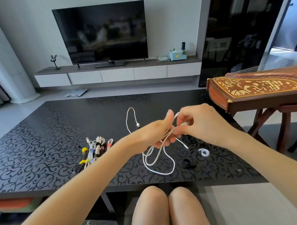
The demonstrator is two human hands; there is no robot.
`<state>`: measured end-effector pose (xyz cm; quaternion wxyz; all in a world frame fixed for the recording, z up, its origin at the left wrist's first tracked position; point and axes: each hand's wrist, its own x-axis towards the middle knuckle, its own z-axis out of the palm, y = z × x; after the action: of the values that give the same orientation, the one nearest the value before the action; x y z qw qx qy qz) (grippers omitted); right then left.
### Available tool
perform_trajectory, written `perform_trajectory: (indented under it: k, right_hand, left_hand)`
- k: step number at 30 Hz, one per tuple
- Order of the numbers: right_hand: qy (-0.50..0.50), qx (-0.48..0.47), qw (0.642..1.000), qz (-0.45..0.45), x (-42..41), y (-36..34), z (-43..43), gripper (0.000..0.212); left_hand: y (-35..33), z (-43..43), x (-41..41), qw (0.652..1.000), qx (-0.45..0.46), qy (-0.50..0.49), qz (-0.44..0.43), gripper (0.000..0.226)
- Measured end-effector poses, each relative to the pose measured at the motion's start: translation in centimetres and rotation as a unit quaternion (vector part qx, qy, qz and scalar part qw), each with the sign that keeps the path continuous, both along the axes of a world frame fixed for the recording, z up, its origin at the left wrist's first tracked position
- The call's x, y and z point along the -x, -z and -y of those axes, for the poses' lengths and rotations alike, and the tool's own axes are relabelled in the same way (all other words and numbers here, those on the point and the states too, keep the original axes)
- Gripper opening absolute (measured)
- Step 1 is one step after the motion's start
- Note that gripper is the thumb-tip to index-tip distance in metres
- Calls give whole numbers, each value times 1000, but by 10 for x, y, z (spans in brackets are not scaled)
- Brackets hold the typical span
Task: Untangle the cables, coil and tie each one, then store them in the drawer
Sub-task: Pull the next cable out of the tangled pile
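Bare knees (150, 210); thin looped white cable (164, 173)

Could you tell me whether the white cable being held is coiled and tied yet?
Not yet: the left hand and right hand hold the white cable, loose loops trail on the table, untied.

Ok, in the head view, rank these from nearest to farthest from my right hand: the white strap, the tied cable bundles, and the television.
1. White strap, on the table just under the right hand, which pinches the white cable.
2. Tied cable bundles, on the table, off to the left.
3. Television, far across the room.
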<state>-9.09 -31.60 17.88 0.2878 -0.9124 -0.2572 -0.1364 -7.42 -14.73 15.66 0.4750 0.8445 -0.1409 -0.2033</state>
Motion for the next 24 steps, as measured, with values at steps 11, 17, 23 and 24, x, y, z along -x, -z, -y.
perform_trajectory:
  k: [11, 17, 23, 24]
  right_hand:
    - [44, 54, 992, 102, -1, 17, 4, 39]
    - [-90, -163, 956, -227, 1, 35, 23, 10]
    - [-85, -295, 908, -285, 14, 71, 28, 6]
    - [-77, -293, 913, -273, 13, 76, 28, 7]
  left_hand:
    - [16, 1, 10, 993, 119, -8, -14, 44]
    - [34, -6, 10, 990, 109, 81, -24, 44]
    - [63, -7, 11, 939, 201, 166, -224, 47]
    - [66, -7, 10, 934, 204, 164, -244, 44]
